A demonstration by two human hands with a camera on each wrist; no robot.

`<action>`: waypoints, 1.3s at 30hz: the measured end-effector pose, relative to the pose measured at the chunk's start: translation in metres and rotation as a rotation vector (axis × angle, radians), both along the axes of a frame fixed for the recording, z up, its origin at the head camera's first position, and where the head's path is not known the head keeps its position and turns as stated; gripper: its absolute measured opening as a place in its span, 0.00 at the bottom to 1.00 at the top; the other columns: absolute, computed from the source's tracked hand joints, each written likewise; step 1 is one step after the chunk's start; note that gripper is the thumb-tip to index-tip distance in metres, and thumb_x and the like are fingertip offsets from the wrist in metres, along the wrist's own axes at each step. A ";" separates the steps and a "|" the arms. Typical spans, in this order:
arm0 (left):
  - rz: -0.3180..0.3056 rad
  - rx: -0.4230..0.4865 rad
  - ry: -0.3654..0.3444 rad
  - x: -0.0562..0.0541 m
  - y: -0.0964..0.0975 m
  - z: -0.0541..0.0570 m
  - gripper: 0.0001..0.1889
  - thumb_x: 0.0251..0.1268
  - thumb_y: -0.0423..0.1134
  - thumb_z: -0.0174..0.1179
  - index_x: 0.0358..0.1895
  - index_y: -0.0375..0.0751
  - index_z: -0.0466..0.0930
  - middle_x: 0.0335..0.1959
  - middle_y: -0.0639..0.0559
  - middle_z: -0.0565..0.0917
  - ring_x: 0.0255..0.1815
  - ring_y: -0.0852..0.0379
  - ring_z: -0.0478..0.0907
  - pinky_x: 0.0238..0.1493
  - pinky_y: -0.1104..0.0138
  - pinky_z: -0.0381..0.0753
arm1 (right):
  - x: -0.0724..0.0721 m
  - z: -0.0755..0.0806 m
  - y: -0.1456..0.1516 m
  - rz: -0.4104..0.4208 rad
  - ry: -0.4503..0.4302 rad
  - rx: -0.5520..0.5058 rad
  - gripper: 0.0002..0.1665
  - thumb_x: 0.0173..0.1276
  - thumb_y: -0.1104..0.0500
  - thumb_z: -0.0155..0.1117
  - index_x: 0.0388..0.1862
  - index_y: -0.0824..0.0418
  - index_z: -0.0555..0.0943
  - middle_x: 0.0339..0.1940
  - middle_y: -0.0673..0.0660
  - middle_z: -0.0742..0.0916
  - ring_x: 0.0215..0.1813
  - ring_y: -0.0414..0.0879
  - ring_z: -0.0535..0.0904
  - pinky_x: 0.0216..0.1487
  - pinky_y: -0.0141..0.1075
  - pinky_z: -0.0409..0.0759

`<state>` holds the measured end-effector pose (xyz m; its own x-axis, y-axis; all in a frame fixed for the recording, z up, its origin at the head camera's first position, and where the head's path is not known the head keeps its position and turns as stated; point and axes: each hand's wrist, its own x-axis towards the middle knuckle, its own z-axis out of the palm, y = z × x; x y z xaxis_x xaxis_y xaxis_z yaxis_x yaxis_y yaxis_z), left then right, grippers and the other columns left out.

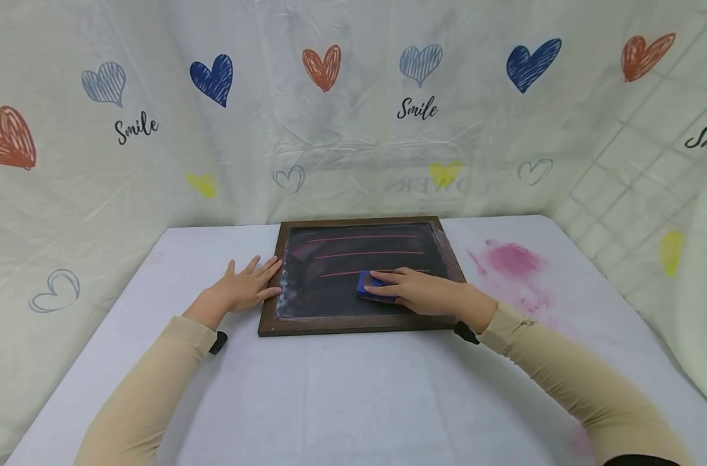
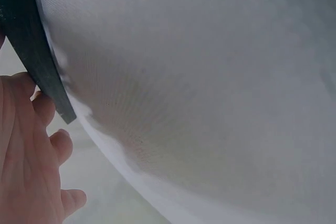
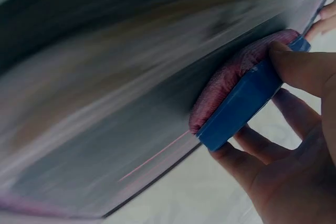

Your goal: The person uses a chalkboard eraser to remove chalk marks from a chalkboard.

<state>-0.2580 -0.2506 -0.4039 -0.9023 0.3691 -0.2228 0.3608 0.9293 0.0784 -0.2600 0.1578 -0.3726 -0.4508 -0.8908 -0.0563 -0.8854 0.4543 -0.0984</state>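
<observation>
A blackboard [image 1: 330,301] in a brown wooden frame lies on the table, with three red lines across its dark surface. My left hand [image 1: 242,288] has its fingers spread, the fingertips touching the frame's left side; in the left wrist view the dark frame [image 2: 32,40] shows beside the fingers. My right hand [image 1: 424,291] grips a blue board eraser [image 1: 362,283] over the lower part of the board, just below the lowest red line. In the right wrist view, thumb and fingers pinch the eraser's blue back [image 3: 239,114], and its reddish, chalk-stained pad faces the board.
The table [image 1: 330,395] has a white cover. A pink powdery smudge [image 1: 513,259] marks it to the right of the board. Behind stands a white curtain [image 1: 353,129] printed with hearts and words. Dark wrist straps show at both sleeves.
</observation>
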 end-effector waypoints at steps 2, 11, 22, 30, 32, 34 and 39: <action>-0.002 -0.005 0.003 -0.001 0.000 -0.001 0.40 0.82 0.62 0.42 0.85 0.44 0.44 0.85 0.44 0.46 0.83 0.35 0.41 0.71 0.27 0.34 | 0.001 0.001 -0.012 -0.005 -0.004 0.021 0.39 0.75 0.68 0.63 0.81 0.56 0.65 0.81 0.63 0.64 0.69 0.66 0.72 0.62 0.51 0.78; -0.004 -0.014 -0.014 -0.003 -0.003 -0.002 0.41 0.82 0.63 0.41 0.85 0.44 0.43 0.85 0.44 0.45 0.83 0.35 0.40 0.71 0.27 0.34 | 0.009 -0.001 -0.077 -0.041 0.012 0.145 0.40 0.79 0.69 0.56 0.84 0.49 0.60 0.83 0.59 0.60 0.71 0.69 0.70 0.65 0.52 0.77; 0.008 -0.017 -0.027 0.002 -0.002 0.000 0.40 0.82 0.63 0.39 0.85 0.44 0.43 0.85 0.44 0.45 0.83 0.34 0.41 0.71 0.27 0.34 | 0.021 -0.005 -0.125 -0.026 0.074 0.196 0.41 0.80 0.69 0.55 0.85 0.45 0.57 0.84 0.56 0.58 0.72 0.68 0.71 0.67 0.50 0.75; 0.006 -0.021 -0.017 0.001 -0.001 -0.003 0.40 0.82 0.63 0.40 0.85 0.44 0.45 0.84 0.44 0.47 0.82 0.34 0.42 0.71 0.27 0.35 | 0.024 -0.006 -0.116 -0.048 0.030 0.304 0.49 0.79 0.70 0.54 0.87 0.43 0.44 0.86 0.47 0.45 0.77 0.67 0.62 0.73 0.50 0.67; 0.006 -0.021 -0.016 0.001 -0.001 -0.003 0.40 0.82 0.63 0.40 0.85 0.44 0.45 0.85 0.44 0.47 0.82 0.34 0.42 0.71 0.27 0.35 | 0.024 -0.006 -0.113 -0.054 0.011 0.306 0.49 0.79 0.69 0.53 0.87 0.42 0.43 0.86 0.46 0.46 0.78 0.67 0.61 0.75 0.51 0.65; 0.005 -0.021 -0.016 0.000 0.000 -0.004 0.40 0.82 0.64 0.40 0.85 0.44 0.45 0.85 0.44 0.47 0.82 0.34 0.42 0.71 0.27 0.35 | 0.022 -0.005 -0.108 -0.063 -0.006 0.304 0.48 0.80 0.69 0.52 0.87 0.42 0.43 0.86 0.46 0.46 0.79 0.67 0.59 0.75 0.51 0.65; 0.003 -0.022 -0.007 -0.002 0.001 -0.002 0.40 0.82 0.64 0.40 0.85 0.44 0.44 0.85 0.44 0.47 0.83 0.34 0.41 0.71 0.27 0.34 | 0.018 -0.003 -0.091 -0.073 -0.028 0.268 0.46 0.81 0.68 0.51 0.87 0.42 0.45 0.86 0.47 0.48 0.78 0.68 0.60 0.74 0.53 0.66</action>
